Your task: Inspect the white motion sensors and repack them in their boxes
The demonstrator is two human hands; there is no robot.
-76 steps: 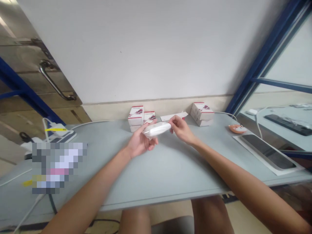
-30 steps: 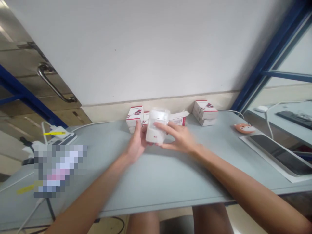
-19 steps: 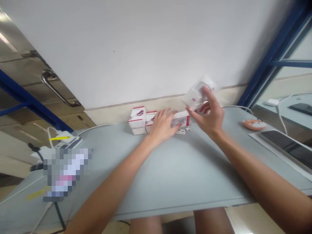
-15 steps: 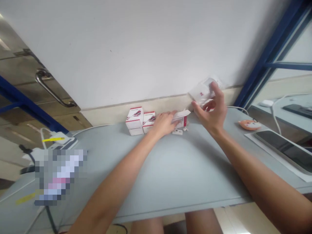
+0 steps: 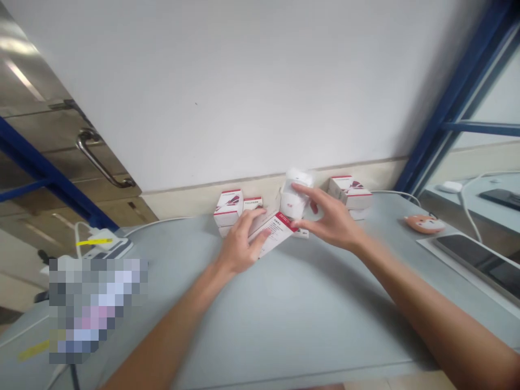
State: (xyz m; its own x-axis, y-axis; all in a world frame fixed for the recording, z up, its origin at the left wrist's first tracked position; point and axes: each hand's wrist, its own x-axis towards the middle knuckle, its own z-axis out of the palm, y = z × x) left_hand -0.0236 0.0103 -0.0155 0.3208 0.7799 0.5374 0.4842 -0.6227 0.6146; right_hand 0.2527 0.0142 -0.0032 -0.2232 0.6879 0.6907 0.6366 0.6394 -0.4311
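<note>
My left hand (image 5: 240, 246) is closed around a white and red carton (image 5: 273, 237), tilted with its red-edged end up to the right. Pinched between the thumb and fingers of my right hand (image 5: 333, 219) is a white plastic device in a clear bag (image 5: 293, 201). The device meets the upper end of the carton; whether any of it is inside, I cannot tell. A small white piece (image 5: 303, 233) lies on the table just behind the carton, partly covered.
Similar small boxes (image 5: 228, 210) stand by the wall at left, and more boxes (image 5: 354, 195) are stacked behind my right hand. An orange mouse (image 5: 424, 223) and a dark phone-like slab (image 5: 479, 262) lie at right. A power strip (image 5: 108, 249) with cables is at left.
My left hand has lifted the carton off the table toward me and tilted it. My right hand has brought the bagged device left and down to the carton's end. The view has shifted slightly.
</note>
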